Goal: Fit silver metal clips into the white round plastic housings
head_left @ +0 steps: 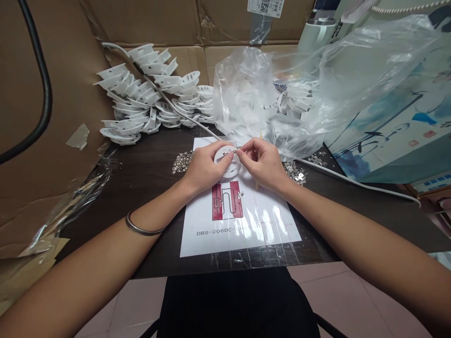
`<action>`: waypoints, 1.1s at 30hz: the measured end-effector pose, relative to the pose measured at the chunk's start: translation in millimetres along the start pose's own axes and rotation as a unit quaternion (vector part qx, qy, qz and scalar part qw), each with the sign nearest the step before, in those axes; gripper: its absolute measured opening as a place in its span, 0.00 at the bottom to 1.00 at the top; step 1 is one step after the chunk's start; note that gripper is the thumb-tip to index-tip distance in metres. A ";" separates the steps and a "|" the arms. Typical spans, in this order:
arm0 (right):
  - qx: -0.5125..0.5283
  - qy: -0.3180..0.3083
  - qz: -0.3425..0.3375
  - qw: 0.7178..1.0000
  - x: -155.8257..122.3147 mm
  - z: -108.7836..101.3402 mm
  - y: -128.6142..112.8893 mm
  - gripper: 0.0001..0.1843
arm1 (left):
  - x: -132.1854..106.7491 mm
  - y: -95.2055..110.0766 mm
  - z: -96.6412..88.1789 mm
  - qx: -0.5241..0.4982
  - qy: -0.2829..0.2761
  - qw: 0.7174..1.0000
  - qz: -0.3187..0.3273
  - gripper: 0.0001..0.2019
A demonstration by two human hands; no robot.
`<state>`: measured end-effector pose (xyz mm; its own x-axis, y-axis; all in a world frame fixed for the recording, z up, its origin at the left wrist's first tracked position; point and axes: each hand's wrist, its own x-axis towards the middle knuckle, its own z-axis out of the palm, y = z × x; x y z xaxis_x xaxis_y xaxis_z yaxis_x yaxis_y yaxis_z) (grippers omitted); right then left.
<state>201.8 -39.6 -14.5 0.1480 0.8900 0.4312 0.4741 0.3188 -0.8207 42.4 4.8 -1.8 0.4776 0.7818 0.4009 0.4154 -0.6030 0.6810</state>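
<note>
My left hand [209, 166] is closed around a round white plastic piece [230, 170], its thumb lying across the top face. The piece is held above a printed sheet, and small slots show in it. My right hand [262, 162] pinches at the right upper edge of that piece, thumb and index finger together. What sits between those fingertips is too small to make out. A thin yellowish stick [257, 184] shows above and below my right hand; whether the hand grips it is unclear. A small metal piece [240, 195] lies on the printed sheet [207, 244] below.
Small metal parts lie in piles left [182, 162] and right [298, 174] of my hands. Behind, white plastic pieces [134, 98] are heaped beside a clear plastic bag [246, 94]. A white cable [183, 115] crosses the dark table [155, 253]. Cardboard [169, 21] walls the back.
</note>
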 end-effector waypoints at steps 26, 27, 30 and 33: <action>0.064 -0.022 0.021 0.997 0.4 -1.0 4.8 0.18 | 1.8 -0.2 -1.5 -0.143 -0.009 0.989 -0.029 0.09; 0.062 -0.028 0.020 0.997 0.2 -1.1 3.8 0.18 | 1.5 -0.2 -1.7 -0.140 -0.013 0.990 -0.029 0.09; 0.054 -0.034 0.019 0.998 -0.2 -1.6 0.8 0.17 | 1.6 -1.9 -1.8 -0.135 -0.031 0.990 -0.025 0.10; 0.046 -0.032 0.022 0.998 -0.1 -2.1 -0.8 0.16 | 2.6 -4.8 -1.8 -0.148 -0.054 0.987 -0.028 0.10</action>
<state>203.2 -40.6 -13.2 0.1098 0.9217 0.3720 0.3868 0.3052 -0.8702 40.3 10.0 -2.9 0.5462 0.7814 0.3018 0.2063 -0.4748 0.8556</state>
